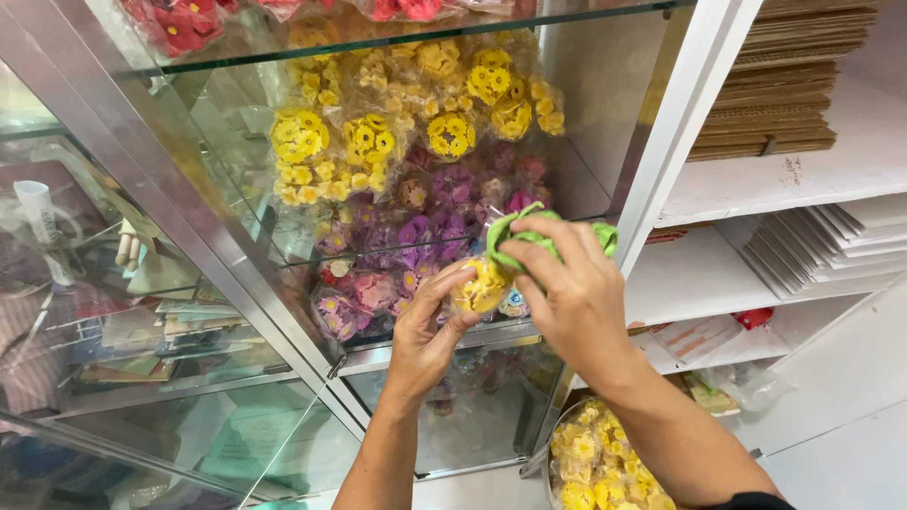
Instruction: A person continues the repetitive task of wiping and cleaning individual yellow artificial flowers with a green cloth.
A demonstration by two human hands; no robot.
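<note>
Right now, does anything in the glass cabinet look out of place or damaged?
Nothing looks damaged. One oddity: the right hand holds green flower packets among purple packets, while the left hand pinches a yellow flower packet there; the other yellow ones sit higher.

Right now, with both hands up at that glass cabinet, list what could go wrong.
The left hand pinches only an edge of the yellow flower packet, so it might slip. The right hand also grips a green bundle, leaving few free fingers. Nudging the piled purple flower packets could spill them off the glass shelf.

yellow flower packet (482, 286), green packet (529, 236) above
</note>
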